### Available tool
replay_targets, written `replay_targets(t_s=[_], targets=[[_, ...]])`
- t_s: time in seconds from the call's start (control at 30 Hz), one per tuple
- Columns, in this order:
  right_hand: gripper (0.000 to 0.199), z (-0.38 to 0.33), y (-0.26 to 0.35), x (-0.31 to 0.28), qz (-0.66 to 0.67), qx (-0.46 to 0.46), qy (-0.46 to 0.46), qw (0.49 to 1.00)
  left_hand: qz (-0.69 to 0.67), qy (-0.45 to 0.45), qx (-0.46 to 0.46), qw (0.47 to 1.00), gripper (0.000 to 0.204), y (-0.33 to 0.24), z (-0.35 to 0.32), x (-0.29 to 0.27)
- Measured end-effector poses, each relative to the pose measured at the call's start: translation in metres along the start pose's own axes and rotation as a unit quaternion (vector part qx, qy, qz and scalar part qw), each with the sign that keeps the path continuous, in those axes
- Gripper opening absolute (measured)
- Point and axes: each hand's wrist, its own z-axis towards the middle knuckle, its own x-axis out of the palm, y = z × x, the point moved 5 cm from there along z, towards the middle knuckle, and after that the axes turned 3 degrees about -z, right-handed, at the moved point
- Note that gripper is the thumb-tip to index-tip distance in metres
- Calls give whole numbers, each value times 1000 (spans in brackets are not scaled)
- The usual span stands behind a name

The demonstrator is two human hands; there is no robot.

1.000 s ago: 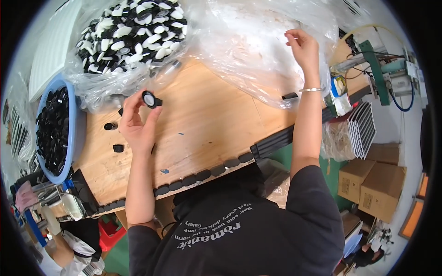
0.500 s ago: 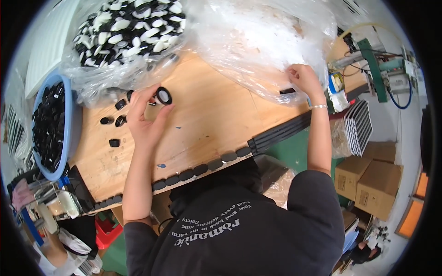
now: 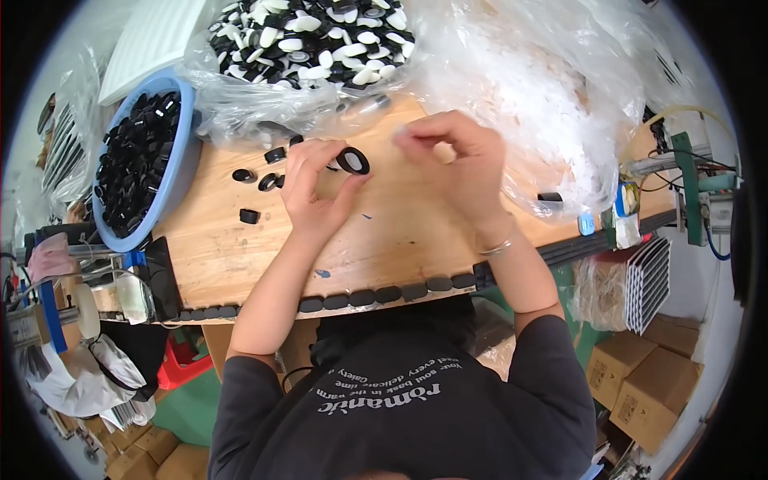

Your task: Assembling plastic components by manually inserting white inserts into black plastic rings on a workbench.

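Note:
My left hand (image 3: 314,186) grips a black oval cap (image 3: 353,161) between thumb and fingers, its pale, whitish inner face turned up toward me. To its right, my right hand (image 3: 464,160) hovers over the table with its thumb and fingers pinched together. Those fingertips are smeared by motion, and a small pale speck may be between them. Several loose black caps (image 3: 250,216) lie on the wooden table (image 3: 392,232) left of my left hand. Beyond my right hand spreads a clear plastic bag (image 3: 536,120) of small white, translucent pieces.
A blue basin (image 3: 189,148) full of black parts stands at the left. Behind the table's middle, an open plastic bag holds black and white pieces (image 3: 312,44). A dark piece (image 3: 550,197) lies by the right bag. Dark oval pads (image 3: 388,294) line the front edge.
My right hand has moved left from the bag of white pieces toward my left hand. My left hand still holds the black cap. The whole view has shifted.

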Motion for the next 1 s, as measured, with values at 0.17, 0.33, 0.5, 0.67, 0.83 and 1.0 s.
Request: replay_targets(t_s=[0.17,0.33,0.5,0.67,0.83,1.0], targets=[[11,-8,5,30,-43,-91,0,995,9,-27,17,999,44,-2,1,-4],[15,-15,3,38,-76,-161,-2,984,12,-24,18,999,43,-3,0,-5],[19,-17,2,39,-117,-240,7,964,17,-4,18,1000,43,4,-3,-4],[20,-19,-2,40,-87,-204,41,974,14,13,34,999,42,3,-4,-3],[20,-19,-1,41,-54,-183,60,980,20,-22,25,999,43,4,-1,-6],[21,-16,-26,36,63,14,61,996,31,7,48,998,42,4,1,-5]])
